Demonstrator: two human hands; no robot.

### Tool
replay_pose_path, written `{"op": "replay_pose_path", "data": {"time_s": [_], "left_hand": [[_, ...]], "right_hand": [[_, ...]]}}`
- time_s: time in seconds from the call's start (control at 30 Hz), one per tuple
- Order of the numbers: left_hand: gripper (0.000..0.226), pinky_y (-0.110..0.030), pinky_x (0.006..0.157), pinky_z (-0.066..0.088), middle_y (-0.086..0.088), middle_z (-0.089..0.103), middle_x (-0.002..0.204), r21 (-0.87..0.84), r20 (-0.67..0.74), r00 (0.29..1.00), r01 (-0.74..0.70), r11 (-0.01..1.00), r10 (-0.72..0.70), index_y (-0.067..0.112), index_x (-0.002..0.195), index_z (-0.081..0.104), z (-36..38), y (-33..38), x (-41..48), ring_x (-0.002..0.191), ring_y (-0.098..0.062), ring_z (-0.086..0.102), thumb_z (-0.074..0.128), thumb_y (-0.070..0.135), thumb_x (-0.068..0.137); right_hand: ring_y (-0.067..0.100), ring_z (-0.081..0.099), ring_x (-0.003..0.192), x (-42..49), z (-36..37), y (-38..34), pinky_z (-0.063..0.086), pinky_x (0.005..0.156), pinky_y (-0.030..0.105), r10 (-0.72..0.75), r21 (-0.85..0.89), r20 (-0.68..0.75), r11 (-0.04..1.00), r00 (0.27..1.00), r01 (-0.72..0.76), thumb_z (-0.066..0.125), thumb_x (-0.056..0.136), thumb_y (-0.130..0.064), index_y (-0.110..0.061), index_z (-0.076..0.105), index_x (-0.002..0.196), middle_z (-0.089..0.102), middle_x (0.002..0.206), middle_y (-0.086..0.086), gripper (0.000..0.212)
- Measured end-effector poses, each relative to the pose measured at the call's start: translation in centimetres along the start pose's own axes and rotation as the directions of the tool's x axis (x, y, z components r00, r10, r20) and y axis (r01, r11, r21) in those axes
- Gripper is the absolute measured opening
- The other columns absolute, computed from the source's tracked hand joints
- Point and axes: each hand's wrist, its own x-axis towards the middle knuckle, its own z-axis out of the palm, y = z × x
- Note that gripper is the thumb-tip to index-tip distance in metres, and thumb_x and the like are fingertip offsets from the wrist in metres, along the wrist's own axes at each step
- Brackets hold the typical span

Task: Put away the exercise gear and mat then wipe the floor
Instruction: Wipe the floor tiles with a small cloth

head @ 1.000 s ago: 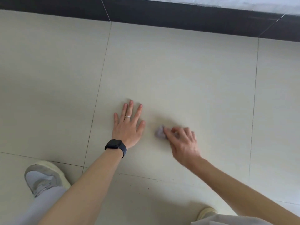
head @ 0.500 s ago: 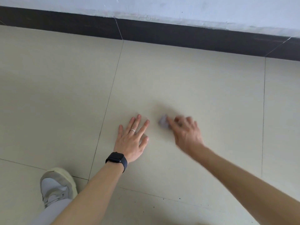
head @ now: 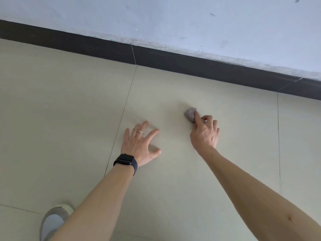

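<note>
A small crumpled grey wipe (head: 189, 114) lies pressed on the beige tiled floor (head: 69, 110). My right hand (head: 205, 134) holds it with curled fingers, the index finger laid over it, and most of the wipe is hidden under the fingers. My left hand (head: 140, 145), with a ring and a dark wristwatch, rests flat on the floor with fingers spread, a hand's width left of the right hand. No exercise gear or mat is in view.
A dark skirting board (head: 173, 61) runs along the foot of a white wall (head: 173, 20) just beyond the wipe. My grey shoe (head: 53, 220) stands at the lower left. Tile joints cross the floor left and right of the hands.
My right hand has pushed the wipe forward and to the right, closer to the skirting board. The left hand stays planted on the floor. The view has tilted up toward the wall.
</note>
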Motion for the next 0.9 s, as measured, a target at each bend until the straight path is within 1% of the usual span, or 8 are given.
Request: {"op": "replay_pose_path", "data": {"time_s": [0.1,0.27,0.4,0.5,0.57,0.67,0.77,0.9], "left_hand": [[0.086,-0.055,0.12,-0.005,0.006,-0.006,0.166,-0.016,0.082,0.996,-0.046,0.999,0.047,0.056,0.148,0.015,-0.7,-1.9,1.4,0.153,-0.024,-0.003,0.048,0.085,0.074],[0.078,-0.053,0.122,-0.001,0.006,0.01,0.164,0.192,0.05,0.942,-0.334,0.923,0.331,0.055,0.151,0.013,-2.9,-6.5,4.8,0.149,-0.024,0.019,0.029,0.085,0.08],[0.076,-0.053,0.122,-0.005,0.002,-0.017,0.166,0.259,-0.034,0.979,-0.185,0.948,0.2,0.049,0.153,-0.012,-5.4,-10.4,10.2,0.154,-0.027,-0.006,0.007,0.08,0.086],[0.076,-0.055,0.121,-0.004,0.002,-0.026,0.163,0.193,-0.006,0.998,-0.053,0.98,0.055,0.051,0.15,-0.021,-6.2,-12.6,13.8,0.152,-0.025,-0.016,0.006,0.082,0.086],[0.077,-0.056,0.121,-0.002,0.006,-0.028,0.163,0.147,-0.014,0.999,-0.049,0.988,0.051,0.054,0.148,-0.021,-5.6,-13.1,14.7,0.152,-0.022,-0.019,0.007,0.085,0.084],[0.074,-0.054,0.123,0.001,0.011,-0.018,0.165,0.069,-0.135,0.989,-0.044,0.997,0.053,0.056,0.152,-0.003,-4.6,-13.3,14.7,0.153,-0.018,-0.012,0.017,0.079,0.086],[0.071,-0.054,0.123,0.001,0.013,-0.017,0.165,0.052,-0.135,0.989,-0.055,0.997,0.062,0.056,0.152,0.001,-4.5,-13.6,14.9,0.153,-0.016,-0.011,0.02,0.075,0.087],[0.07,-0.054,0.123,0.0,0.012,-0.02,0.165,0.082,-0.114,0.991,-0.064,0.995,0.073,0.055,0.153,-0.001,-4.2,-13.8,15.3,0.153,-0.016,-0.016,0.019,0.074,0.088]], "right_hand": [[0.032,0.051,0.092,-5.6,1.6,-2.3,0.042,0.075,0.04,-0.194,0.048,-0.029,0.98,0.981,0.195,0.056,0.086,-0.022,-0.03,0.057,0.137,0.057,0.111,0.005,0.052],[0.028,0.057,0.085,-6.5,1.4,-0.2,0.04,0.073,0.038,-0.68,-0.015,0.009,0.733,0.733,0.68,0.057,0.091,-0.034,-0.03,0.063,0.133,0.061,0.103,0.001,0.043],[0.033,0.052,0.092,1.7,0.4,2.2,0.039,0.076,0.04,-0.099,-0.092,-0.186,0.992,0.978,0.083,0.056,0.092,-0.032,-0.035,0.061,0.133,0.056,0.108,0.005,0.041],[0.032,0.044,0.105,4.3,0.8,0.9,0.034,0.086,0.04,0.484,0.111,-0.222,0.875,0.846,-0.472,0.051,0.097,-0.026,-0.034,0.055,0.139,0.048,0.114,0.008,0.043],[0.032,0.045,0.101,3.6,1.9,-2.0,0.037,0.085,0.041,0.467,0.114,-0.228,0.884,0.854,-0.453,0.052,0.098,-0.026,-0.03,0.051,0.143,0.047,0.11,0.009,0.046],[0.03,0.048,0.084,0.2,4.0,-6.7,0.042,0.07,0.039,0.012,-0.001,-0.178,1.0,0.984,-0.012,0.057,0.095,-0.027,-0.022,0.052,0.143,0.052,0.101,0.009,0.048],[0.029,0.05,0.078,0.0,4.1,-6.6,0.041,0.064,0.037,-0.341,-0.056,-0.104,0.94,0.934,0.336,0.063,0.09,-0.023,-0.021,0.057,0.139,0.056,0.098,0.007,0.049],[0.034,0.05,0.081,5.2,2.6,-2.2,0.041,0.066,0.04,-0.093,-0.131,-0.185,0.989,0.978,0.07,0.058,0.092,-0.026,-0.025,0.06,0.136,0.057,0.101,0.01,0.044]]}}
